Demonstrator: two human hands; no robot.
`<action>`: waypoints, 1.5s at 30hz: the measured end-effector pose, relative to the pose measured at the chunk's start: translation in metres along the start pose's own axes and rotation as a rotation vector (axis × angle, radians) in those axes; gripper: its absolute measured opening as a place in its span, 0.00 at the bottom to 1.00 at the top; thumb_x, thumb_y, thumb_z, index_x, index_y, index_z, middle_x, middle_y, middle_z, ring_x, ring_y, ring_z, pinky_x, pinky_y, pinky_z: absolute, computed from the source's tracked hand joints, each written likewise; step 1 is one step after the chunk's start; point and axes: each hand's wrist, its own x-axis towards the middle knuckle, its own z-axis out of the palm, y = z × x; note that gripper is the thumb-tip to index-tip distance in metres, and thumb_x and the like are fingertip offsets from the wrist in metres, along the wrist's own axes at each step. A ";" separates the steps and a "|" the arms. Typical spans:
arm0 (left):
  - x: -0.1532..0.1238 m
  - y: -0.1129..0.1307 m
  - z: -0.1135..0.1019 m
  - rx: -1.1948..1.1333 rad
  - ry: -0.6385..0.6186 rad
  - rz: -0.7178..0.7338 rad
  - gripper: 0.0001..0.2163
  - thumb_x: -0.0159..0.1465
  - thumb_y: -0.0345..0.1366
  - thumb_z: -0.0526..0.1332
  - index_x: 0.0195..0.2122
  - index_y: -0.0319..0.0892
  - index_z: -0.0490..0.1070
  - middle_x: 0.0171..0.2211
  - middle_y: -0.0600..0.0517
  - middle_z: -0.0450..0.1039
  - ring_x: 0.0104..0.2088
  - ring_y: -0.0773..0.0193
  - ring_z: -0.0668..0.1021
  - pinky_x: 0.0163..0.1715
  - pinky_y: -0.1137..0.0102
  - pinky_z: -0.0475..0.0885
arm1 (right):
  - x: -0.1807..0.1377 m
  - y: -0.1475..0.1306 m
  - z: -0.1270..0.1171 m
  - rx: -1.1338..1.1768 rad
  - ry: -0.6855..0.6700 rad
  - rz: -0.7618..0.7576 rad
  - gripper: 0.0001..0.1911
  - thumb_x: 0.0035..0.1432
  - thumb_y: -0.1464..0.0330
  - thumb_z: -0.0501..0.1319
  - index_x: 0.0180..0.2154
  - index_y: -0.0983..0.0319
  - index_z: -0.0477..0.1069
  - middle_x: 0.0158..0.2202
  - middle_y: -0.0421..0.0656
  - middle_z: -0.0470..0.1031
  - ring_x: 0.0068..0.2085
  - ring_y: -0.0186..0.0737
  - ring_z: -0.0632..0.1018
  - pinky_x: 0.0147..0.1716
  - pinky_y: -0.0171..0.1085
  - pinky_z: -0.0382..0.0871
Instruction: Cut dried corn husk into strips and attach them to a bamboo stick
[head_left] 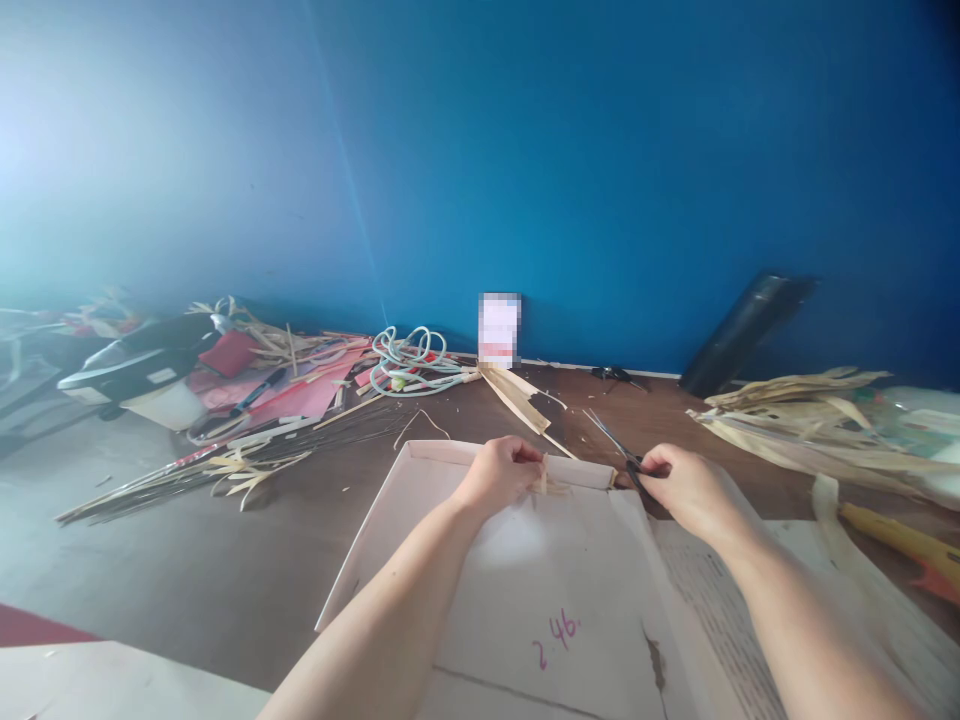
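The left hand (506, 475) is at 12 o'clock of the white box lid (442, 452), above its inside near the far wall. Its thumb and finger are pinched together and appear to hold a small pale strip (544, 476). The right hand (686, 490), at 2 o'clock, has its fingers closed around the handles of the scissors (616, 446), beside the far right corner of the lid; the blades seem slightly apart.

If the pinch becomes loose, the light strip could, I think, fall among the scraps (559, 490) in the lid. If the scissors swing to 9 o'clock while the blades are open, they could nick the left fingers.

The strip stands about upright, its long axis near 12 to 6 o'clock. The scissors lie slanted, their tips toward 11 o'clock, their handles toward 5.
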 end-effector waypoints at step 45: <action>-0.004 -0.004 0.003 0.369 0.034 0.079 0.08 0.54 0.36 0.57 0.31 0.41 0.73 0.28 0.52 0.74 0.24 0.69 0.72 0.22 0.77 0.62 | 0.004 0.011 0.011 0.062 -0.078 -0.270 0.12 0.52 0.59 0.57 0.30 0.54 0.78 0.33 0.41 0.77 0.30 0.39 0.76 0.23 0.32 0.61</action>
